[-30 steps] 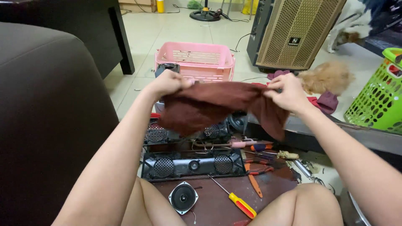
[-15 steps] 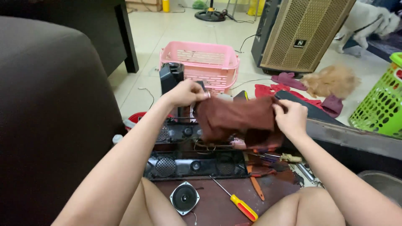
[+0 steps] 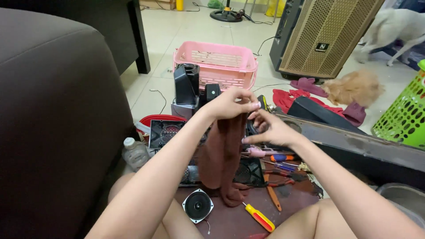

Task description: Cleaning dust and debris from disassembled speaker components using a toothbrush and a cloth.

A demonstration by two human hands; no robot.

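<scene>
My left hand [image 3: 230, 104] pinches the top of a dark red-brown cloth [image 3: 221, 159], which hangs straight down in front of me. Just to its right, my right hand [image 3: 268, 128] is open with the fingers spread, touching the cloth's upper edge. Under the cloth lie a black speaker panel [image 3: 250, 172], a loose round speaker cone [image 3: 197, 206] and a yellow-handled screwdriver [image 3: 259, 217]. Several more hand tools [image 3: 276, 159] lie to the right of the cloth.
A dark sofa [image 3: 53, 110] fills the left. A pink basket [image 3: 217, 62], black speaker boxes [image 3: 186, 84], a plastic bottle [image 3: 134, 152], a big tan speaker cabinet [image 3: 323, 35], a green basket [image 3: 405, 115], a long dark panel [image 3: 354, 141], rags and a white dog [image 3: 398, 28] surround the spot.
The cloth was stretched wide between both hands; now it hangs gathered from my left hand. My right hand has let go of its corner and opened.
</scene>
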